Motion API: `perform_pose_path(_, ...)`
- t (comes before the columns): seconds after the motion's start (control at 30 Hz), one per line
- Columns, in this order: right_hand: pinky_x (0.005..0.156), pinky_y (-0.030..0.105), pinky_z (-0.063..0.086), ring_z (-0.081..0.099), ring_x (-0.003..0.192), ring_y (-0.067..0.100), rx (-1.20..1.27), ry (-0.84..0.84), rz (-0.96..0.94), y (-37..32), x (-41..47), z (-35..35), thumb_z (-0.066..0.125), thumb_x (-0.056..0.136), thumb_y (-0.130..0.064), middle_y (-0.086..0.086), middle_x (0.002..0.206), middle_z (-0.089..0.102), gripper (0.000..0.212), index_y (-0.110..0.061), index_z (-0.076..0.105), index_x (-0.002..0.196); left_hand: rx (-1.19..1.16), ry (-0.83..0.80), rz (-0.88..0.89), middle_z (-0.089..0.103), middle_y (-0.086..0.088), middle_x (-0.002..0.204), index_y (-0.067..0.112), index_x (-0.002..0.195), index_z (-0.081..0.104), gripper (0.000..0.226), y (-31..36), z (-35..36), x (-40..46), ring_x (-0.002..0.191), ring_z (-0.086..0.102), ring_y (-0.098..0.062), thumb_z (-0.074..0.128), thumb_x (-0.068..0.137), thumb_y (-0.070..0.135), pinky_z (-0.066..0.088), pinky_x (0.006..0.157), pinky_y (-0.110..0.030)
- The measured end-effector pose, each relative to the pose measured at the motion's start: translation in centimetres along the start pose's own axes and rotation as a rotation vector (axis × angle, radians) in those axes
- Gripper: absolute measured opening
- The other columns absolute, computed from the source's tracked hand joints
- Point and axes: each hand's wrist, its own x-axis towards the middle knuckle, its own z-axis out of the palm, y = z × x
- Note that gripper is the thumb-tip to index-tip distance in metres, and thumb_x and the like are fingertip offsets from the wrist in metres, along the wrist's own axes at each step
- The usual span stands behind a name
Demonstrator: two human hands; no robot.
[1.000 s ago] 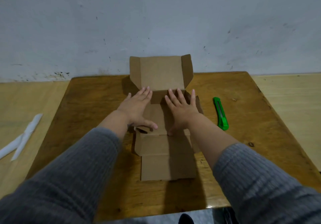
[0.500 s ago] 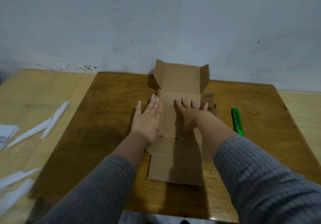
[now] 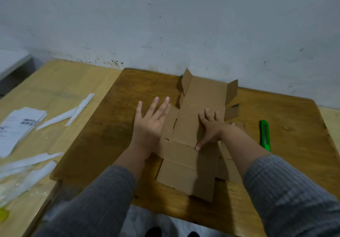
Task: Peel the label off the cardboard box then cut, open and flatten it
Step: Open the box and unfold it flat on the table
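Your flat left hand (image 3: 150,124) and right hand (image 3: 211,128), fingers spread, press the unfolded brown cardboard box (image 3: 191,144). Its long axis runs away from you between both hands; raised far flaps lie just beyond your right fingertips.

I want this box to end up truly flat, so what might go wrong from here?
1. The far side flaps stand tilted up near the wall; unless pressed, they may spring back and leave the cardboard box not fully flat.
2. The right hand presses the middle panel while the left hand lies open at the left edge; uneven pressure could slide the box on the wooden table.
3. The green utility knife lies beside the right forearm; a sweep might knock it.
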Motion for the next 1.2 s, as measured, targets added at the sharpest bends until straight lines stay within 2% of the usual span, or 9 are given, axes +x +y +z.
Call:
perform_pose_path(0.1, 0.103, 0.077, 0.001, -0.03, 0.141, 0.027, 0.007, -0.001, 0.001, 0.0, 0.0, 0.1, 0.082, 0.054, -0.059, -0.01, 0.151, -0.037, 0.138, -0.035, -0.02, 0.145, 0.133, -0.075, -0.091, 0.042, -0.01, 0.148, 0.003, 0.134, 0.052, 0.05, -1.8, 2.0, -0.7, 0.141, 0.032, -0.033, 0.028, 0.1, 0.03, 0.014, 0.11, -0.068)
perform_pose_path(0.17, 0.103, 0.077, 0.002, -0.031, 0.141, 0.027, 0.011, 0.001, 0.002, 0.0, 0.0, 0.2, 0.081, 0.053, -0.06, -0.011, 0.151, -0.037, 0.139, -0.035, -0.02, 0.145, 0.13, -0.11, -0.134, 0.042, -0.011, 0.148, 0.004, 0.136, 0.05, 0.056, -2.1, 2.7, -0.5, 0.141, 0.032, -0.03, 0.023, 0.097, 0.035, 0.013, 0.11, -0.066)
perform_pose_path(0.3, 0.105, 0.076, 0.002, -0.031, 0.141, 0.028, 0.041, -0.004, 0.008, -0.4, -0.4, 0.9, 0.081, 0.053, -0.062, -0.011, 0.151, -0.037, 0.139, -0.036, -0.021, 0.145, 0.137, -0.069, -0.183, 0.012, -0.007, 0.16, 0.018, 0.153, 0.019, 0.064, -1.8, 2.5, 0.1, 0.148, 0.01, -0.027, 0.013, 0.089, 0.017, 0.0, 0.112, -0.063)
perform_pose_path(0.5, 0.105, 0.076, 0.002, -0.03, 0.141, 0.025, 0.068, 0.026, -0.008, -0.5, -1.4, 1.9, 0.08, 0.054, -0.062, -0.012, 0.152, -0.034, 0.137, -0.037, -0.019, 0.145, 0.387, -0.383, 0.05, -0.014, -0.002, 0.16, 0.016, 0.153, -0.006, 0.056, -4.8, 2.9, 0.7, 0.146, -0.018, -0.02, 0.009, 0.101, 0.029, -0.02, 0.108, -0.058)
perform_pose_path(0.63, 0.105, 0.076, 0.002, -0.029, 0.142, 0.023, 0.054, 0.041, -0.024, -0.1, -1.4, 2.4, 0.079, 0.053, -0.063, -0.013, 0.152, -0.034, 0.136, -0.038, -0.018, 0.146, 0.154, -0.428, 0.024, -0.011, 0.002, 0.16, 0.022, 0.153, -0.001, 0.066, -6.0, 3.7, -0.5, 0.146, -0.015, -0.011, 0.003, 0.096, 0.056, -0.012, 0.115, -0.055)
perform_pose_path(0.87, 0.105, 0.073, -0.007, -0.028, 0.142, 0.021, 0.115, 0.103, -0.009, 0.1, -0.9, 3.3, 0.081, 0.051, -0.062, -0.012, 0.154, -0.031, 0.136, -0.041, -0.013, 0.146, -0.169, -0.56, -0.042, -0.019, 0.005, 0.159, 0.026, 0.152, -0.009, 0.06, -6.7, 4.2, -0.8, 0.146, -0.017, -0.013, 0.007, 0.099, 0.05, -0.011, 0.111, -0.065)
perform_pose_path(0.97, 0.112, 0.061, -0.009, -0.014, 0.146, 0.023, 0.174, 0.198, 0.003, 0.2, -2.4, 4.0, 0.078, 0.055, -0.063, -0.005, 0.158, -0.017, 0.123, -0.043, 0.0, 0.148, -0.186, -0.528, 0.049, -0.013, 0.002, 0.161, 0.032, 0.149, -0.016, 0.063, -7.3, 3.5, -0.8, 0.148, -0.009, -0.021, 0.02, 0.099, 0.045, -0.012, 0.111, -0.065)
perform_pose_path(1.07, 0.116, 0.047, 0.009, 0.012, 0.142, 0.026, 0.085, 0.414, -0.009, 0.2, -4.7, 5.8, 0.063, 0.067, -0.072, -0.002, 0.155, 0.014, 0.095, -0.043, 0.018, 0.146, -0.089, -0.488, 0.205, -0.013, -0.001, 0.161, 0.046, 0.139, -0.031, 0.082, -6.9, 2.8, -1.3, 0.146, -0.011, -0.037, 0.036, 0.091, 0.045, -0.015, 0.109, -0.066)
perform_pose_path(1.2, 0.117, 0.047, 0.01, 0.029, 0.137, 0.02, 0.011, 0.61, -0.102, 0.1, -7.7, 9.0, 0.048, 0.088, -0.057, -0.004, 0.148, 0.036, 0.055, -0.039, 0.038, 0.139, 0.008, -0.326, 0.452, 0.007, 0.002, 0.161, 0.047, 0.137, -0.033, 0.088, -6.0, 2.2, -2.2, 0.146, -0.006, -0.04, 0.039, 0.087, 0.057, -0.018, 0.106, -0.069)
